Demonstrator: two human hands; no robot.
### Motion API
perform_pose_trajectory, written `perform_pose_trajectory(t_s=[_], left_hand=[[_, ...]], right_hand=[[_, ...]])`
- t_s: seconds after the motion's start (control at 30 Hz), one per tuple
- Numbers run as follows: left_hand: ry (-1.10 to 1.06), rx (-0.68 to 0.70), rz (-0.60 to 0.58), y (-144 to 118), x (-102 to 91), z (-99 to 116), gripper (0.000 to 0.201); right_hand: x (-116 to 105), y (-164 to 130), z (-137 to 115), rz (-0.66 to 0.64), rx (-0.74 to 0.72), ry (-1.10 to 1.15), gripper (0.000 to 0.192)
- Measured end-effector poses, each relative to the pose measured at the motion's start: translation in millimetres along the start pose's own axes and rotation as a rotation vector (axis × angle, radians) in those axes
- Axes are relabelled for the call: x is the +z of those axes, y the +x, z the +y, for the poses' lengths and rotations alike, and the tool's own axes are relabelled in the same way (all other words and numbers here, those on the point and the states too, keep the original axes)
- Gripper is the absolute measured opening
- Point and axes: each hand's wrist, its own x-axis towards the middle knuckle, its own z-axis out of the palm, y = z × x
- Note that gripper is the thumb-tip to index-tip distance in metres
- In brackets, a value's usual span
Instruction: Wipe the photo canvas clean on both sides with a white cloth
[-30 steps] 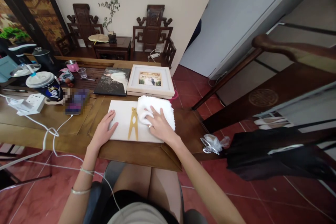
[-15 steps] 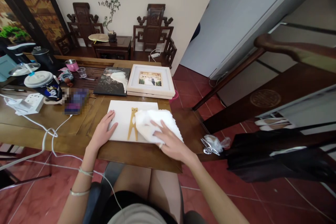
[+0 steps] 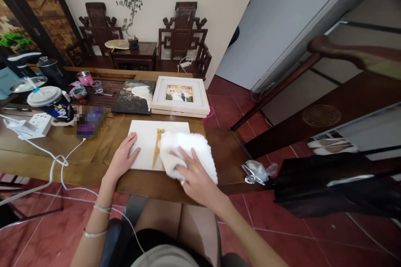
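Wooden table (image 3: 56, 150) fills left half of view, brown, long edge toward the person. White panel (image 3: 144, 144) lies flat near its front edge, a gold clothespin-shaped figure (image 3: 157, 150) running down its middle. White cloth (image 3: 191, 152) sits on right part of panel, spilling over panel's right edge onto the table, partly covering the gold figure's right side. Right hand (image 3: 192, 175) lies flat on the cloth's near edge, fingers spread and pressed down on it, palm down, ring visible. Left hand (image 3: 123, 158) rests palm down on panel's left edge, fingers loosely spread, gripping nothing, well left of the cloth with the gold figure between them.

Behind panel: white picture frame (image 3: 180, 96) and dark painted canvas (image 3: 134, 96), side by side, touching or nearly so. Far left of table: lidded drink cup (image 3: 52, 103), white power strip (image 3: 31, 125), white cable (image 3: 62, 160) trailing off the table's front edge. Pink cup (image 3: 84, 77) and small clear cup (image 3: 98, 86) farther back. Right of table, crumpled plastic wrap (image 3: 258, 171) on a dark wood surface. Nothing between either hand and the cloth or panel.
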Motion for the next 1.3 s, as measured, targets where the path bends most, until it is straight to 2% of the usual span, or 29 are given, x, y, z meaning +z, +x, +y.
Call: perform_pose_trajectory(t_s=[0.1, 0.2, 0.27, 0.43, 0.5, 0.57, 0.67, 0.87, 0.93, 1.0, 1.1, 1.2, 1.3], left_hand=[[0.008, 0.008, -0.007, -0.2, -0.4, 0.9, 0.052], [0.017, 0.006, -0.010, -0.3, -1.1, 1.9, 0.052], [0.020, 0.005, -0.013, -0.3, -1.5, 2.3, 0.052], [0.022, 0.008, -0.019, -0.2, -2.5, 3.2, 0.052], [0.020, 0.005, -0.022, -0.2, -2.8, 3.3, 0.052], [0.017, 0.000, -0.025, -0.2, -2.9, 3.0, 0.053], [0.009, -0.001, -0.027, -0.1, -2.2, 1.9, 0.053], [-0.008, 0.000, -0.021, 0.6, -0.3, -0.9, 0.052], [-0.009, 0.005, -0.024, 1.1, -0.3, -1.0, 0.051], [-0.008, 0.003, -0.028, 1.4, -0.7, -0.6, 0.050], [-0.006, -0.009, -0.031, 1.3, -1.4, 0.2, 0.051], [-0.009, -0.013, -0.035, 1.1, -1.9, 1.3, 0.050], [-0.028, -0.009, -0.029, 0.9, -2.7, 3.3, 0.049]], right_hand=[[-8.0, -23.1, -22.7, -0.112, -0.083, 0.093, 0.056], [-12.1, -15.8, -21.4, -0.153, -0.121, 0.158, 0.064], [-10.1, 5.9, -6.9, -0.131, -0.085, 0.155, 0.059], [2.1, 80.8, 37.2, -0.056, 0.007, 0.082, 0.047], [5.5, 102.2, 44.5, -0.031, 0.025, 0.068, 0.045], [7.7, 111.5, 42.5, -0.019, 0.040, 0.047, 0.044], [10.4, 101.0, 23.7, -0.033, 0.029, 0.016, 0.045], [5.9, 37.2, -27.9, -0.180, -0.165, 0.019, 0.042], [-0.1, 26.2, -32.5, -0.224, -0.223, 0.040, 0.042], [-5.8, 27.5, -26.2, -0.233, -0.230, 0.068, 0.043], [-8.7, 50.7, -1.4, -0.192, -0.167, 0.058, 0.047], [-2.4, 88.4, 23.8, -0.131, -0.081, 0.016, 0.049], [9.8, 123.2, 28.5, -0.074, 0.012, -0.021, 0.050]])
